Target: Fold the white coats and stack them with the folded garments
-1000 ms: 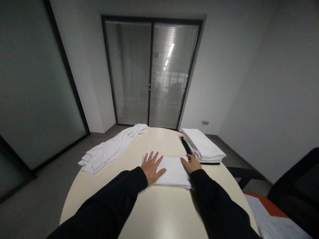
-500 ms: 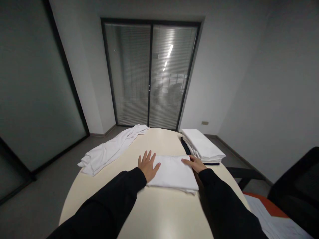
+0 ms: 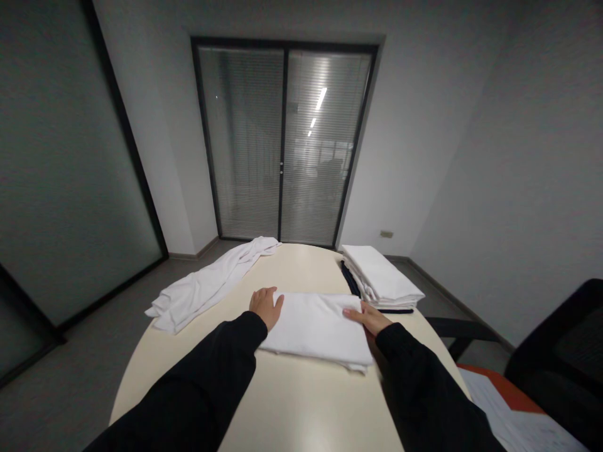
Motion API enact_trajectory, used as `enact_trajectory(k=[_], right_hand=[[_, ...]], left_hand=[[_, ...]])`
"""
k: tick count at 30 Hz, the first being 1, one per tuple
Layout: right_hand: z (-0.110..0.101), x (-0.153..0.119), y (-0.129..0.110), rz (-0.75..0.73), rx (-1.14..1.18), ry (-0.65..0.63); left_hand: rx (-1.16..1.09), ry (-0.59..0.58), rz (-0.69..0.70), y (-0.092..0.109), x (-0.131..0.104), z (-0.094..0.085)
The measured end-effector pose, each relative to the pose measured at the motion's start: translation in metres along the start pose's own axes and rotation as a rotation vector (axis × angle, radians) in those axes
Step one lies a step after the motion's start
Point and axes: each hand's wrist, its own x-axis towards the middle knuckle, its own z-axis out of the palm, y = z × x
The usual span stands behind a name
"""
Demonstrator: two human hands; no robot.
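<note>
A folded white garment lies flat on the table in front of me, a loose layer showing under its near right corner. At its left edge is my left hand, fingers bent around the side and thumb along the cloth. My right hand grips the right edge, with the thumb on top and the fingers mostly hidden beneath. Just beyond that hand sits a stack of folded white garments, resting on something dark.
A crumpled white garment stretches along the left edge of the rounded cream table. To the right are a black chair and papers with an orange-red item. Glass doors with blinds stand behind the table.
My left hand has gone from spread flat on the garment's left part to bent around its left edge, which now reaches further left. The right hand keeps its place at the right edge.
</note>
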Motion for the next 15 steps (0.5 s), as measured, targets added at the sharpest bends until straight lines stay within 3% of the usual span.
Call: enact_trajectory(k=[3, 10, 15], right_hand=[[0.001, -0.001, 0.002, -0.077, -0.004, 0.015], [0.002, 0.000, -0.003, -0.114, -0.054, 0.135], [0.003, -0.002, -0.004, -0.059, -0.031, 0.031]], left_hand=[[-0.265, 0.003, -0.054, -0.012, 0.009, -0.002], [-1.168, -0.165, -0.232, -0.018, 0.015, -0.006], [-1.345, -0.170, -0.299, -0.012, 0.018, -0.011]])
